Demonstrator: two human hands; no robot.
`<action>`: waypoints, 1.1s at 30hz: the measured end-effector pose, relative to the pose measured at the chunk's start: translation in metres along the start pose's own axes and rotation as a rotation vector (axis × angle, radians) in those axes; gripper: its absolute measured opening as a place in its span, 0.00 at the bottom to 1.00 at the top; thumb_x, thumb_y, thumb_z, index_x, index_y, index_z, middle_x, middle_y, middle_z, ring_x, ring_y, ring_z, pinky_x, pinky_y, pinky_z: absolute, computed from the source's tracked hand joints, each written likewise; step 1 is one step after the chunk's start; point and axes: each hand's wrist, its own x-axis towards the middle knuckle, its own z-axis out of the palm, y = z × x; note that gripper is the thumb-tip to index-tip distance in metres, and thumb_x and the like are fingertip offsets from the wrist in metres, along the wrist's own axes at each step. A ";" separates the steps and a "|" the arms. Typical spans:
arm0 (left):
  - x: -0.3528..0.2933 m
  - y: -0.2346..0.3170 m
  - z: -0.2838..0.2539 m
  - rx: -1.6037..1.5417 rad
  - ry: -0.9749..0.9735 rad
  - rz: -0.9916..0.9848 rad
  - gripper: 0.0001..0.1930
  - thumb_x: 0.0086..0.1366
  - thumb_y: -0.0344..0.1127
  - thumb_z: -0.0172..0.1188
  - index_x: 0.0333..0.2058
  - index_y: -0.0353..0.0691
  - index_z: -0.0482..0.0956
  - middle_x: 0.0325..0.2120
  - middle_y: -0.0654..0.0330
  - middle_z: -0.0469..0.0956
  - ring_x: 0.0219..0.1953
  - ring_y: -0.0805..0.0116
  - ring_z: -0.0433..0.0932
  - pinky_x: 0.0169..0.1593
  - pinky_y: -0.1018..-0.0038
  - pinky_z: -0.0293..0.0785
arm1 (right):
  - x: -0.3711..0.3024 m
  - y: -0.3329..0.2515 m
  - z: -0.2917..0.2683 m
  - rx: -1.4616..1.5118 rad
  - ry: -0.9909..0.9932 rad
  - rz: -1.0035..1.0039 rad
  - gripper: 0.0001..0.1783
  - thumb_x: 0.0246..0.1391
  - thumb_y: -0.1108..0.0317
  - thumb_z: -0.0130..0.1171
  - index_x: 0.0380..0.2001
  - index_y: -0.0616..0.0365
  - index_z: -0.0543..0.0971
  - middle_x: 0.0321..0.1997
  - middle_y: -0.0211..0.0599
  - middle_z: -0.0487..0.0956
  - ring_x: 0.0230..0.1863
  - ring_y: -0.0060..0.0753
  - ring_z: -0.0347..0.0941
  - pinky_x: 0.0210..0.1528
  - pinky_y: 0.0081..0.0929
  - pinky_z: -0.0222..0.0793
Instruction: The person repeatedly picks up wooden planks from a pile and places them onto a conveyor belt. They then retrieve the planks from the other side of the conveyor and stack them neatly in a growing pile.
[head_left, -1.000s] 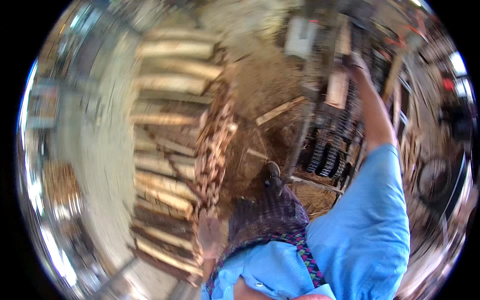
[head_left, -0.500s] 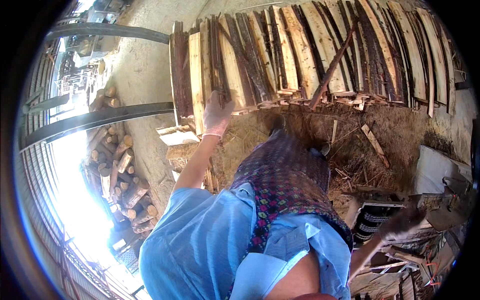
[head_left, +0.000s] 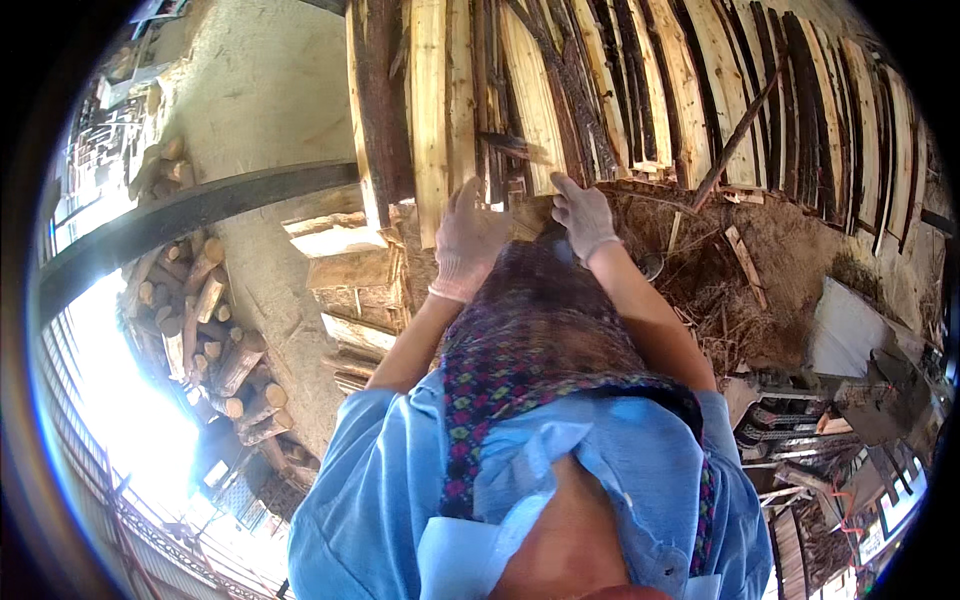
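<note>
My left hand (head_left: pixel 470 243), in a pale knitted glove, is at the near ends of a row of rough-sawn boards. Its fingers are stretched out and apart, beside the end of a pale wooden board (head_left: pixel 429 130). My right hand (head_left: pixel 586 215), gloved too, is a short way to the right, below another pale board (head_left: pixel 530 90). Its fingers are apart and it holds nothing I can see. Between and just beyond the hands, a short dark strip of wood (head_left: pixel 515 147) lies across the boards, blurred.
A dark slanting stick (head_left: pixel 740 130) crosses the boards at the right. Stacked timber pieces (head_left: pixel 350 272) stand left of my left arm, and cut logs (head_left: pixel 205 330) are heaped farther left. A dark metal beam (head_left: pixel 200 208) runs along the left. Scraps and a grey sheet (head_left: pixel 845 325) lie right.
My right hand has come from the scrap-strewn area at the lower right to the board ends, beside my left hand. The view has shifted closer over the boards.
</note>
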 end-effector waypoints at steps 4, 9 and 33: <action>-0.024 -0.021 0.002 -0.215 -0.049 -0.158 0.30 0.65 0.42 0.66 0.61 0.34 0.72 0.52 0.45 0.78 0.56 0.48 0.77 0.59 0.59 0.73 | -0.001 -0.033 0.028 -0.332 0.323 0.131 0.22 0.59 0.70 0.66 0.53 0.69 0.75 0.36 0.37 0.83 0.37 0.36 0.82 0.40 0.33 0.77; -0.021 -0.007 -0.005 -0.313 -0.124 -0.172 0.25 0.69 0.34 0.63 0.62 0.34 0.72 0.51 0.52 0.79 0.50 0.66 0.78 0.55 0.71 0.75 | -0.019 -0.073 0.012 0.599 0.635 0.354 0.36 0.53 0.61 0.74 0.54 0.79 0.72 0.36 0.45 0.84 0.39 0.40 0.84 0.40 0.40 0.78; -0.011 0.117 0.111 -1.465 -0.690 -0.639 0.34 0.60 0.54 0.72 0.56 0.34 0.75 0.46 0.53 0.82 0.47 0.57 0.82 0.54 0.62 0.80 | -0.074 -0.063 -0.123 0.017 0.052 0.122 0.55 0.50 0.36 0.68 0.65 0.75 0.66 0.64 0.58 0.72 0.64 0.42 0.71 0.63 0.35 0.69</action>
